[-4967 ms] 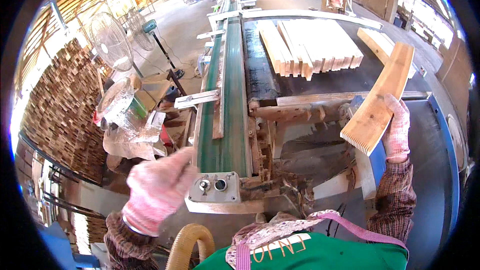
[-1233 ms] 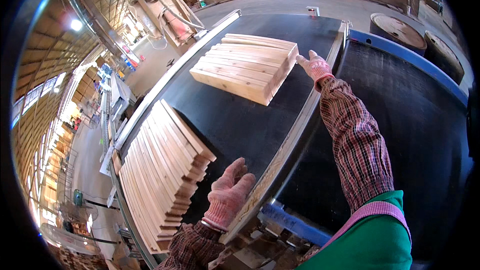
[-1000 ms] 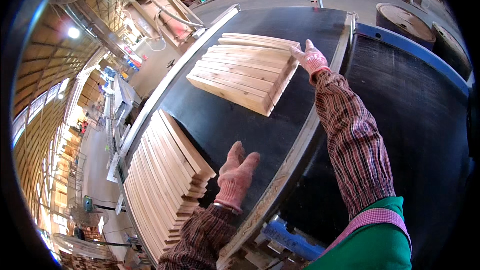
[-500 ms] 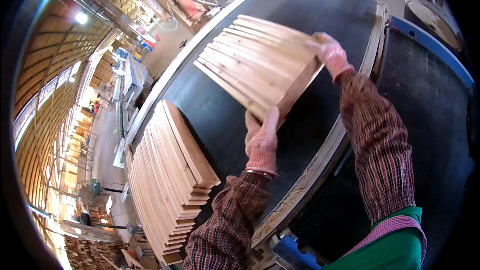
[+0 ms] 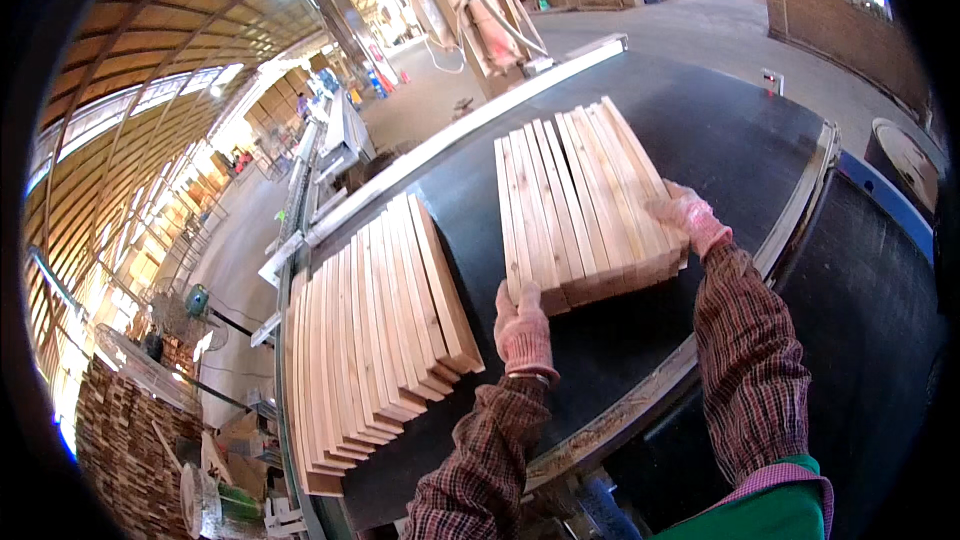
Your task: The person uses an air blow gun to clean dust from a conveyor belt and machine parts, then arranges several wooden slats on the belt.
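Observation:
Several pale wooden slats (image 5: 585, 205) stand side by side on edge as one bundle over the dark tabletop (image 5: 720, 110). My left hand (image 5: 523, 332), in a pink-and-white glove, is closed against the bundle's near left corner. At the near right corner my right hand (image 5: 690, 220), gloved alike, presses from the other side, so the slats are squeezed between both hands. The undersides of the slats are hidden. To the left lies a longer row of similar wooden slats (image 5: 375, 330), their near ends stepped unevenly; neither hand touches it.
A pale metal rail (image 5: 450, 145) borders the table's far left side, and a worn wooden edge (image 5: 640, 395) runs along the near side. Beyond stand hoses on a machine (image 5: 480, 15), a fan (image 5: 185, 310) and stacked wood (image 5: 125, 420). A round drum (image 5: 903, 165) is at far right.
The bundle has turned from slanting to more upright in view, and its slats sit closer together. Both hands moved with it. My view has shifted, showing more of the hall.

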`<state>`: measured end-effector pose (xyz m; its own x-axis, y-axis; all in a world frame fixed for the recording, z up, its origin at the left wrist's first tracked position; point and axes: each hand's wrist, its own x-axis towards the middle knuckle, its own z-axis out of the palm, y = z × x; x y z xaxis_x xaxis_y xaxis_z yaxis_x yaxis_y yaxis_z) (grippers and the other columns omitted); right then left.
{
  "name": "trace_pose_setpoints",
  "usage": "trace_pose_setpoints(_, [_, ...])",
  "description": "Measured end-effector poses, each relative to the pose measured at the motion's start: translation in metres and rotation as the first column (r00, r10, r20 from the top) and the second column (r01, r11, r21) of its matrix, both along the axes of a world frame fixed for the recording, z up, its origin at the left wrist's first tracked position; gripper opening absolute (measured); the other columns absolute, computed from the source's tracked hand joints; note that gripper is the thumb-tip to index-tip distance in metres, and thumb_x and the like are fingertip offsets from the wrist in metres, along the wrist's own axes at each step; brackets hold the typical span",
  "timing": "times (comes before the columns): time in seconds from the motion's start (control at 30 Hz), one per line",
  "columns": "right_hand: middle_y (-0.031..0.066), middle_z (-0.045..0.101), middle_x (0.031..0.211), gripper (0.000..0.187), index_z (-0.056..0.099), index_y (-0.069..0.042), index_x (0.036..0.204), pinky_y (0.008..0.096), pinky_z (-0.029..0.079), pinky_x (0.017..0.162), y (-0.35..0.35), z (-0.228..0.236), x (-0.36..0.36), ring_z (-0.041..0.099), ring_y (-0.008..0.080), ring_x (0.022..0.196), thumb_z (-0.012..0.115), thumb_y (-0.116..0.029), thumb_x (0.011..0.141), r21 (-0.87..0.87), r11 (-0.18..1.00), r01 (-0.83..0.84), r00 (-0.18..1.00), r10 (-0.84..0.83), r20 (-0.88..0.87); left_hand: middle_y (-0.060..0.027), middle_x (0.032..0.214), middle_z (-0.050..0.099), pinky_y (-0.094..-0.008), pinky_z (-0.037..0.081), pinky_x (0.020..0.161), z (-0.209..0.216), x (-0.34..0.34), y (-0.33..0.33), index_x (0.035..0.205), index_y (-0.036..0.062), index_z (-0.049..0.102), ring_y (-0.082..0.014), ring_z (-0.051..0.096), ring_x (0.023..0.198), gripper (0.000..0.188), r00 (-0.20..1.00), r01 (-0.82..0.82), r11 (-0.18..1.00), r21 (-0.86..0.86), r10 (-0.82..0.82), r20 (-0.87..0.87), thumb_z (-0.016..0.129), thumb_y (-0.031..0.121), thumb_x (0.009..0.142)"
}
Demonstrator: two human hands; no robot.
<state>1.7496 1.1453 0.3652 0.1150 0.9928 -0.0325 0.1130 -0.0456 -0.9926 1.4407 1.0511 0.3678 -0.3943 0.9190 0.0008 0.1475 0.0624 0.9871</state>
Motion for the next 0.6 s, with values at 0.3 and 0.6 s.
trace_pose_setpoints(0.3, [0.0111,0.068,0.113,0.069,0.056,-0.002,0.135,0.0342,0.048,0.095,0.0,0.0,-0.035,0.063,0.0202,0.103,0.079,-0.035,0.079,0.158,0.938,-0.309,0.951,0.303,0.06,-0.0241,0.118,0.065,-0.037,0.047,0.093,-0.02,-0.015,-0.072,0.147,0.0058,0.04,-0.0321,0.063,0.104,0.069,0.986,-0.166,0.986,-0.021,0.166,-0.019,0.062,0.039,0.091])
trace_pose_setpoints(0.6, [0.0124,0.068,0.115,0.057,0.061,-0.006,0.13,0.0369,0.048,0.094,0.019,0.006,-0.104,0.063,0.0253,0.106,0.075,-0.031,0.081,0.075,0.895,-0.439,0.889,0.421,0.179,-0.0139,0.12,0.058,-0.0324,0.04,0.1,0.054,-0.029,-0.159,0.152,0.0016,0.029,-0.0214,0.054,0.112,0.078,0.996,0.083,0.988,-0.13,-0.086,-0.017,0.068,0.028,0.089])
